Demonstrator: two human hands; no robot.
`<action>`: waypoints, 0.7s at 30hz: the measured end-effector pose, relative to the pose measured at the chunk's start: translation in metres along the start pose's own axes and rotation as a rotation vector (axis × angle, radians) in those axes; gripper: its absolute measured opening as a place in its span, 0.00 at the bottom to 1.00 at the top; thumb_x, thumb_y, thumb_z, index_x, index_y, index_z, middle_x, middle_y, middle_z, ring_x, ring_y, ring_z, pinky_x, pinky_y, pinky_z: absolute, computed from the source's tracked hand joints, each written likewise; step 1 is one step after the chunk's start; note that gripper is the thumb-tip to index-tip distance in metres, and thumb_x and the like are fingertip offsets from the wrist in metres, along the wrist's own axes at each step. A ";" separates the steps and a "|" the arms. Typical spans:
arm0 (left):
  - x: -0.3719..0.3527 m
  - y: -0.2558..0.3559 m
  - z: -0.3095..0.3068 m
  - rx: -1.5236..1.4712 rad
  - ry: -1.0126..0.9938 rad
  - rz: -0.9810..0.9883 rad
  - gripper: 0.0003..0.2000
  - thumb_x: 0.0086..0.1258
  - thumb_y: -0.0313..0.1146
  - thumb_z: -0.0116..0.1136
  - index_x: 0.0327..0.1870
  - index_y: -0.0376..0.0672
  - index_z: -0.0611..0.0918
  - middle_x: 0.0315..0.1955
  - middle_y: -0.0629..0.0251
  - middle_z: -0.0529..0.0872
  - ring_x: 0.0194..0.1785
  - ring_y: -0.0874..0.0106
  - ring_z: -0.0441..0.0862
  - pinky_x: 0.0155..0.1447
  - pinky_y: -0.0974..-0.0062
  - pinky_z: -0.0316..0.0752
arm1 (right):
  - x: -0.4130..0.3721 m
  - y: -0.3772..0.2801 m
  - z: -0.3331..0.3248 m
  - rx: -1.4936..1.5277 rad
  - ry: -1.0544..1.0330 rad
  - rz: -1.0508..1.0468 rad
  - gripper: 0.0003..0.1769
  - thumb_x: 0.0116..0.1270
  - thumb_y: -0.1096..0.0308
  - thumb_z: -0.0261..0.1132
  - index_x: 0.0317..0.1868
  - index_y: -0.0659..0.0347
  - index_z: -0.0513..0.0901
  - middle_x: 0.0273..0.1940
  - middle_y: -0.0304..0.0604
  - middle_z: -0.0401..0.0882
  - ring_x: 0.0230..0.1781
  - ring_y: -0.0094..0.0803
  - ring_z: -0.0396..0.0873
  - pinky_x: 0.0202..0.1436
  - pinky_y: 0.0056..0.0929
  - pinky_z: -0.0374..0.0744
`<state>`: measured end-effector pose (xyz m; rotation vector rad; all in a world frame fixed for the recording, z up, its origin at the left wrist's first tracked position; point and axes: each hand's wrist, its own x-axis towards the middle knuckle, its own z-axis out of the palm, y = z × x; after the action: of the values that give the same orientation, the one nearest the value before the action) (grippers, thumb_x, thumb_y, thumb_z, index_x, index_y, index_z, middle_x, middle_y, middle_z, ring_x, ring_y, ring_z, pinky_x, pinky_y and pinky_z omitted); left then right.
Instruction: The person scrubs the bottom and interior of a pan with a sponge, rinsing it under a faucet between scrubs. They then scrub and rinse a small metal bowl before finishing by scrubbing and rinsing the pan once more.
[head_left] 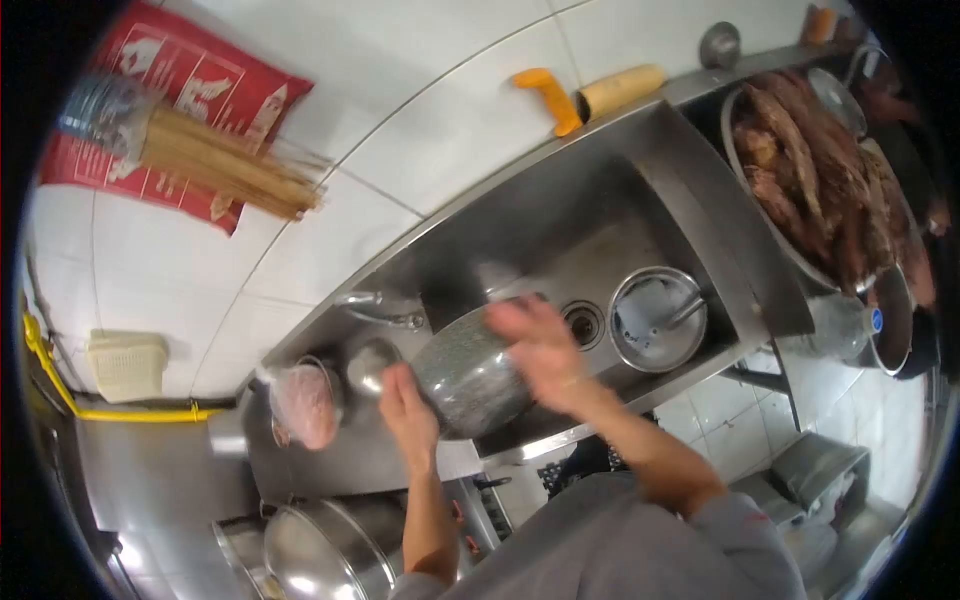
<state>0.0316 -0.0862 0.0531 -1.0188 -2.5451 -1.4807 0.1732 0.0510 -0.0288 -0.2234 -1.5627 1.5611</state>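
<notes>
The largest thing is the steel sink (560, 205), running across the middle, with a wide container (738, 170) of reddish-brown, meat-like pieces (815, 185) beyond its right end. Next in size comes the large metal vessel (465, 370), over the left part of the sink, tilted. Its rounded surface is grey, mottled and glossy, with bright highlights along the near left part; what its far side looks like I cannot tell.

The right hand (538, 345) is open, its fingers extended and blurred by motion, at the vessel's right side; whether it presses on the surface is unclear. The left hand (408, 408) is open too, not closed in a fist, its fingers close together and pointing away from the body, at the vessel's left edge.

Right of the vessel, a round metal bowl (657, 320) sits in the sink, holding a utensil (686, 309). Left of the left hand lies a clear bag (305, 400) with pinkish contents. Smaller still are the faucet (385, 312), on the far left, and the round drain (582, 324), between vessel and bowl.
</notes>
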 end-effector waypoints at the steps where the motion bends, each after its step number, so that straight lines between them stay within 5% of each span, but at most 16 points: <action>1: -0.004 0.002 -0.003 0.005 0.022 -0.010 0.14 0.81 0.35 0.46 0.39 0.33 0.78 0.29 0.68 0.76 0.36 0.76 0.69 0.42 0.75 0.68 | -0.006 0.004 -0.023 0.019 0.112 0.239 0.18 0.74 0.68 0.56 0.60 0.64 0.80 0.71 0.46 0.71 0.78 0.43 0.59 0.79 0.43 0.57; 4: -0.003 0.010 0.001 0.031 -0.016 -0.057 0.14 0.81 0.35 0.46 0.38 0.33 0.77 0.28 0.68 0.76 0.35 0.77 0.70 0.40 0.76 0.67 | 0.012 -0.022 -0.019 -0.094 0.101 0.254 0.18 0.73 0.66 0.59 0.59 0.63 0.81 0.69 0.43 0.73 0.77 0.44 0.60 0.79 0.47 0.58; 6: -0.002 0.013 0.004 -0.019 -0.019 -0.050 0.14 0.81 0.35 0.46 0.38 0.33 0.77 0.27 0.67 0.76 0.34 0.76 0.70 0.40 0.76 0.67 | 0.039 -0.079 0.018 -0.782 -0.403 -0.137 0.17 0.71 0.64 0.61 0.57 0.58 0.84 0.67 0.40 0.75 0.75 0.45 0.62 0.77 0.51 0.58; 10: -0.002 0.011 0.000 -0.040 -0.005 -0.121 0.14 0.81 0.35 0.46 0.39 0.33 0.78 0.26 0.64 0.77 0.34 0.74 0.71 0.40 0.73 0.69 | 0.027 -0.067 0.009 -0.653 -0.275 -0.216 0.13 0.68 0.63 0.65 0.51 0.54 0.86 0.66 0.36 0.76 0.74 0.46 0.62 0.76 0.53 0.59; 11: -0.005 0.010 -0.004 -0.031 0.017 -0.134 0.14 0.81 0.35 0.46 0.39 0.33 0.78 0.26 0.64 0.77 0.34 0.74 0.71 0.40 0.73 0.69 | 0.008 -0.027 0.005 0.163 -0.058 0.277 0.13 0.67 0.65 0.66 0.50 0.55 0.87 0.66 0.35 0.76 0.74 0.47 0.63 0.77 0.54 0.59; 13: -0.009 0.008 -0.005 0.081 0.032 -0.049 0.14 0.80 0.34 0.45 0.41 0.32 0.79 0.27 0.62 0.79 0.33 0.73 0.73 0.41 0.72 0.70 | 0.014 -0.034 -0.020 -0.301 -0.058 0.139 0.13 0.66 0.66 0.65 0.49 0.56 0.88 0.64 0.36 0.78 0.73 0.46 0.64 0.75 0.54 0.61; 14: -0.009 0.003 -0.004 0.072 0.064 -0.025 0.13 0.79 0.33 0.44 0.43 0.32 0.79 0.28 0.58 0.81 0.33 0.71 0.75 0.41 0.71 0.71 | 0.020 -0.042 -0.011 -0.296 -0.072 0.133 0.13 0.66 0.66 0.65 0.49 0.56 0.88 0.64 0.36 0.78 0.73 0.46 0.64 0.75 0.54 0.61; 16: -0.013 0.004 -0.008 0.058 0.056 -0.083 0.13 0.78 0.32 0.44 0.43 0.33 0.80 0.28 0.55 0.81 0.33 0.70 0.76 0.42 0.71 0.71 | 0.034 -0.065 0.023 -0.653 -0.249 -0.168 0.13 0.65 0.67 0.65 0.49 0.57 0.88 0.63 0.37 0.79 0.73 0.47 0.65 0.74 0.54 0.62; 21: -0.016 -0.003 -0.011 -0.025 0.108 -0.068 0.13 0.76 0.30 0.43 0.44 0.33 0.81 0.27 0.52 0.82 0.31 0.67 0.78 0.41 0.69 0.72 | 0.047 -0.068 0.019 -0.752 -0.458 -0.274 0.15 0.65 0.66 0.65 0.51 0.59 0.87 0.61 0.39 0.79 0.71 0.49 0.67 0.75 0.55 0.61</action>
<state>0.0396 -0.1041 0.0510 -0.8381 -2.5162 -1.5433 0.1632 0.0561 0.0547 -0.0522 -2.3871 0.7832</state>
